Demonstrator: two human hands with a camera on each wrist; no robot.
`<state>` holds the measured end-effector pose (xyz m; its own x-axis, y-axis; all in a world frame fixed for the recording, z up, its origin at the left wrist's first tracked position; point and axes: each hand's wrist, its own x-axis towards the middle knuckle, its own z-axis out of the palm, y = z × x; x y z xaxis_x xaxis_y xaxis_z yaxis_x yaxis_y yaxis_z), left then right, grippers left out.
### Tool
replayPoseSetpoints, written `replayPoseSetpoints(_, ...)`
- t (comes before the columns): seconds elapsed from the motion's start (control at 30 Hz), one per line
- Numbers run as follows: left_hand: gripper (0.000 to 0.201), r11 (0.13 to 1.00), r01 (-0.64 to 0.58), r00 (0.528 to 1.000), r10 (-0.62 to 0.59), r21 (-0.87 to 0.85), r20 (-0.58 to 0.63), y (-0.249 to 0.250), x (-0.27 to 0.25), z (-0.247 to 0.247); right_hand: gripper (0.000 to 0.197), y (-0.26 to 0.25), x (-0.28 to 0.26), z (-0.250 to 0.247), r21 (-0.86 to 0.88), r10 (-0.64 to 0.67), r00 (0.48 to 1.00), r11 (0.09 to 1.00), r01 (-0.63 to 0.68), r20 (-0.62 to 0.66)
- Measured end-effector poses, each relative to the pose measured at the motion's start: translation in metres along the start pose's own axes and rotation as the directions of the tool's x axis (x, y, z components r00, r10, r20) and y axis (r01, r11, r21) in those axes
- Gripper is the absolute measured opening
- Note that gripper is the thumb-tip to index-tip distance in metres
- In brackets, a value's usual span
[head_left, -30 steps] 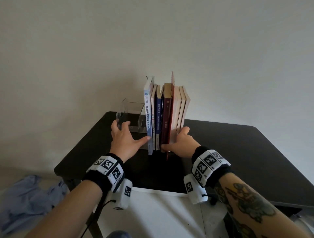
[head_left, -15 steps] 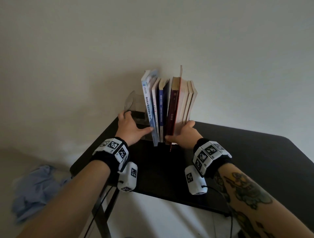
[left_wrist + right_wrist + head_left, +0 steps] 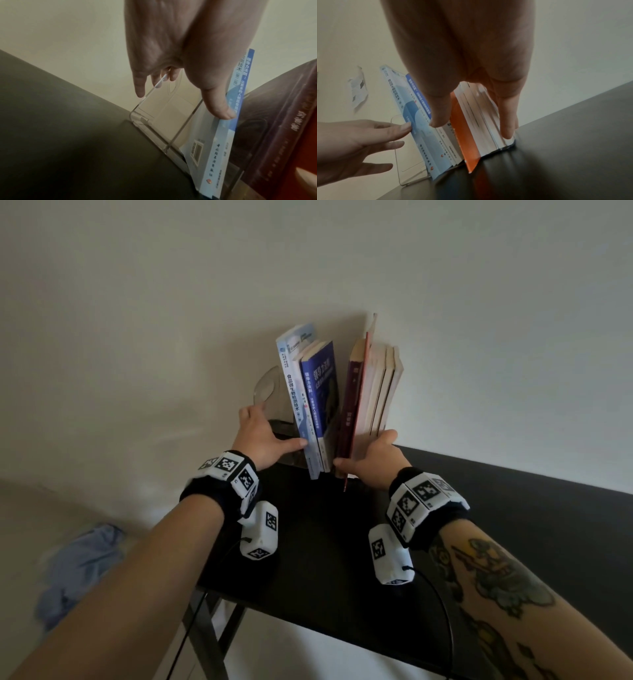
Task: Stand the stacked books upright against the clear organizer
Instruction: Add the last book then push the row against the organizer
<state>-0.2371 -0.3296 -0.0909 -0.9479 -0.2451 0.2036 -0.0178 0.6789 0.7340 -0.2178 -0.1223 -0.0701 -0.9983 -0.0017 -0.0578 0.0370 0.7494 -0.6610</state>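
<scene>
Several books stand on the black table [image 3: 308, 542] near the wall. A light-blue book [image 3: 293, 381] and a dark-blue book [image 3: 320, 385] lean left against the clear organizer [image 3: 267, 386]. A gap separates them from a dark-red book [image 3: 351, 395] and beige books [image 3: 380, 385], which stand nearly upright. My left hand [image 3: 263, 436] spans the organizer [image 3: 154, 108], fingers on its left wall, thumb pressing the light-blue book's [image 3: 211, 148] spine. My right hand [image 3: 370, 457] grips the right group, thumb on the spines and fingers along the outer book's [image 3: 479, 115] side.
The organizer stands close to the table's left rear corner, against the pale wall. A blue cloth [image 3: 78, 563] lies on the floor to the left. A table leg [image 3: 205, 638] shows below the front edge. Dark tabletop stretches away to the right.
The two blue books have tipped left onto the organizer, opening a gap beside the dark-red book. Both hands keep their places on the books. The head view has shifted.
</scene>
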Motion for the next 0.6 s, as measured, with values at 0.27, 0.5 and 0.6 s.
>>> replayPoseSetpoints(0.27, 0.110, 1.000, 0.012, 1.000, -0.012, 0.023, 0.020, -0.011, 0.023, -0.006, 0.079, -0.010, 0.017, 0.012, 0.000, 0.000, 1.000, 1.000, 0.000, -0.005)
replayPoseSetpoints(0.5, 0.111, 1.000, 0.017, 0.999, -0.018, 0.018, 0.027, -0.016, 0.029, -0.003, 0.082, -0.011, 0.019, 0.013, 0.023, 0.021, 1.000, 1.000, -0.021, 0.001)
replayPoseSetpoints(0.6, 0.111, 0.999, 0.033, 0.999, -0.033, 0.008, 0.034, -0.012, 0.026, -0.004, 0.083, -0.012, 0.018, 0.011, 0.024, 0.026, 1.000, 0.999, -0.027, 0.015)
